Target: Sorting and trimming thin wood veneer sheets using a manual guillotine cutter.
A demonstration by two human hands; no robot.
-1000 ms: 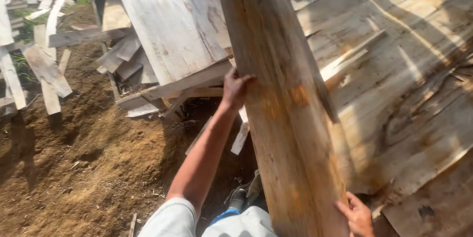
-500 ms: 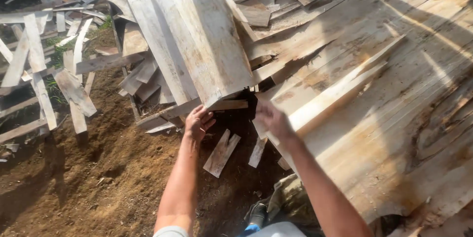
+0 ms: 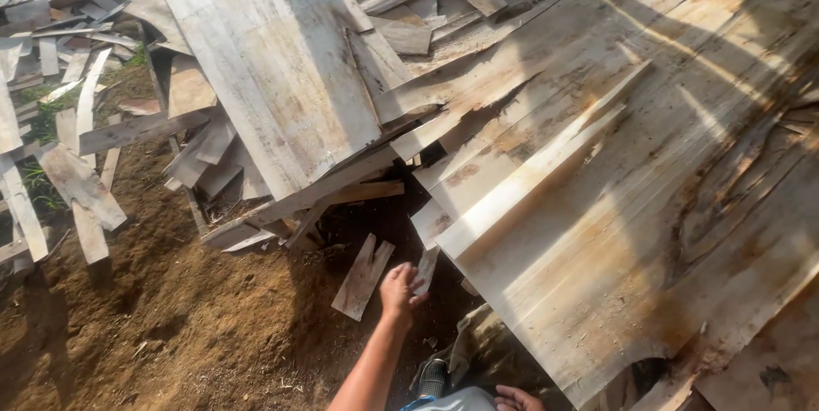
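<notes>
Scattered planks [image 3: 81, 198] on brown soil [image 3: 171, 326]

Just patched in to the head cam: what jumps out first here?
Big pale veneer sheets slope across the right and centre, over a scatter of broken wood strips on brown soil at left. The left hand reaches beside a small loose board; the right hand sits at the bottom edge.

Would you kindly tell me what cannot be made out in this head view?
- Right hand: cut off by the bottom edge; only the fingers show, grip unclear.
- Left hand: seen from behind, palm hidden.
- Small board: whether the left hand touches it is unclear.
- Shoe: mostly hidden in shadow.
</notes>
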